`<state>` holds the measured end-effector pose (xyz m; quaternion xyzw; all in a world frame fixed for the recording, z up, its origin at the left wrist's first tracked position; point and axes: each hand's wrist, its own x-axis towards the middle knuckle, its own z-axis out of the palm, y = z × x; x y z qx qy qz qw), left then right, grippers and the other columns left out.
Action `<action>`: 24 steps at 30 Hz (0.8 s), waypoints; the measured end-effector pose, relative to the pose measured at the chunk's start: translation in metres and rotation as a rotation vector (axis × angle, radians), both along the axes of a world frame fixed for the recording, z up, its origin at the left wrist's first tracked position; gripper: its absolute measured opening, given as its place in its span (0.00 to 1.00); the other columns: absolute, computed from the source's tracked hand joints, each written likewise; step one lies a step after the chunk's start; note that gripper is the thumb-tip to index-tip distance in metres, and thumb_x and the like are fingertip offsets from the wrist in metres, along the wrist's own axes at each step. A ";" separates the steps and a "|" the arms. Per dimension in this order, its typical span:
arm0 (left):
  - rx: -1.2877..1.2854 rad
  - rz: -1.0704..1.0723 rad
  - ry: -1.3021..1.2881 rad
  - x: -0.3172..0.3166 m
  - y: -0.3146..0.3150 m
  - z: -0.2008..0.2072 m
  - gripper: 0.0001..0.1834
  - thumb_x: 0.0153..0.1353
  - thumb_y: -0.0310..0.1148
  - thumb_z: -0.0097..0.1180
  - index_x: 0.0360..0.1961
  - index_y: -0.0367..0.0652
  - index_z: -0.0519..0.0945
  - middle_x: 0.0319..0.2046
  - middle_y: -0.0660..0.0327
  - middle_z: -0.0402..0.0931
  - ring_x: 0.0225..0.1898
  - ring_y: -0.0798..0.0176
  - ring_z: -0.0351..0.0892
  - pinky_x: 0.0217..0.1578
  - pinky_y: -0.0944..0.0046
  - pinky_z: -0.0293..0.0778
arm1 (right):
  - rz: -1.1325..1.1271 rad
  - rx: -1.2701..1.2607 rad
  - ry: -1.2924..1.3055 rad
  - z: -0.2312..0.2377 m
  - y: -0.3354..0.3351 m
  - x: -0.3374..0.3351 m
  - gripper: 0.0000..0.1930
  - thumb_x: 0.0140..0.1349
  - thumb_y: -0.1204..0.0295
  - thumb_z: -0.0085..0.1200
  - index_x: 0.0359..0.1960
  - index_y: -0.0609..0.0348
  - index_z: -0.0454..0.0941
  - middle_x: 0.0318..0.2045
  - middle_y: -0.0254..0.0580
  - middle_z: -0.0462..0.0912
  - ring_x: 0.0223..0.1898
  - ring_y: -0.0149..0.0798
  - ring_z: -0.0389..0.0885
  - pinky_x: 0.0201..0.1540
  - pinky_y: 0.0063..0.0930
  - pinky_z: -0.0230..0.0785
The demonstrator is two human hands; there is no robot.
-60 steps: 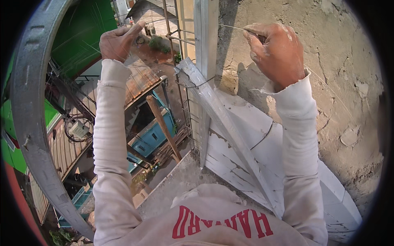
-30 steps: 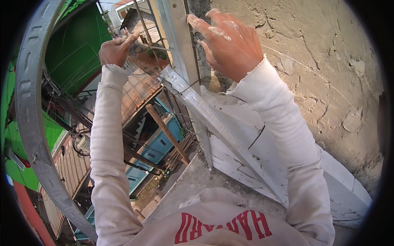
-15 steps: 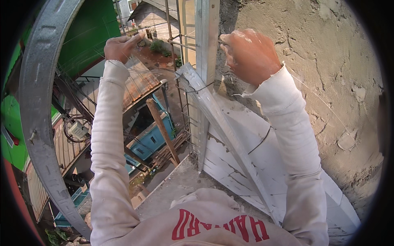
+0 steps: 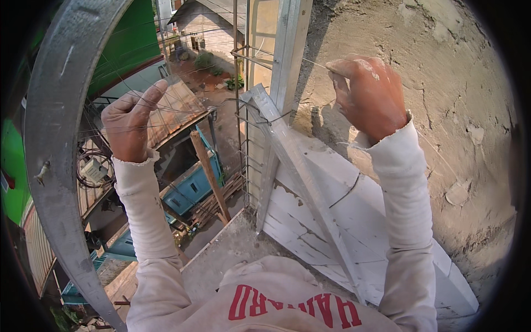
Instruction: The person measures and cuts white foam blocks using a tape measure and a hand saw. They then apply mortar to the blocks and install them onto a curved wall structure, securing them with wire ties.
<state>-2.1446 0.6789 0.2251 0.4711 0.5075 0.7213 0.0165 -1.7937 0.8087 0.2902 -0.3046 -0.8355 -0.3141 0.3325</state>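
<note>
Pinching a thin, pale string [image 4: 314, 63] in the bare, dusty right hand [image 4: 373, 99], with thumb and finger pressed together, in front of a rough, grey-brown plaster wall [image 4: 442, 94]. Running from those fingertips toward a tall, silver metal post [image 4: 290, 55], then seen again past the wrist, lower down along the wall. Probably held by the tips to keep it pulled straight. Holding up the bare left hand [image 4: 130, 119] too, well apart, left of the post, with thumb and finger close together. Cannot tell about any string between those tips. Perhaps kept high to share the pull. Slanting down between both arms, a shiny, silver metal bar [image 4: 306, 177], tied near the top with thin, dark wire [image 4: 284, 115], maybe against slipping. Beside that bar, a low wall of white blocks [image 4: 376, 216]. On the far left, a wide, grey metal strip [image 4: 52, 138].
</note>
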 end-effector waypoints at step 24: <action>0.092 -0.078 -0.161 0.064 -0.041 -0.021 0.06 0.57 0.27 0.75 0.27 0.36 0.89 0.20 0.70 0.79 0.23 0.78 0.68 0.28 0.73 0.62 | 0.164 -0.193 -0.522 0.085 -0.021 -0.163 0.07 0.53 0.74 0.55 0.29 0.65 0.83 0.26 0.54 0.83 0.33 0.57 0.84 0.38 0.49 0.76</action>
